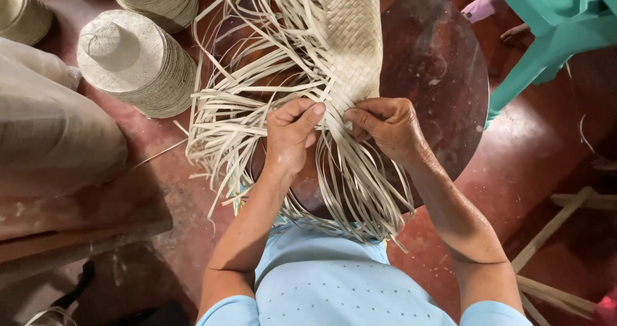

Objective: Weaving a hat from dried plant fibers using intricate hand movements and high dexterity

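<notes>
Weaving pale straw over a round dark table [443,62].

Left hand [289,136] and right hand [385,126] pinching loose strips at the near edge of the woven straw mat [350,36], thumbs pressed on top. Fingertips underneath hidden; mat's far end cut off; hat stacks [138,62] left.

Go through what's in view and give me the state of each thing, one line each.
woven palm mat: partly woven, its loose strips fanning out unwoven
left hand: pinching strips at the weave's edge
right hand: gripping the weave's edge
round table: under the mat
stack of woven hats: piled on the floor, untouched
</notes>
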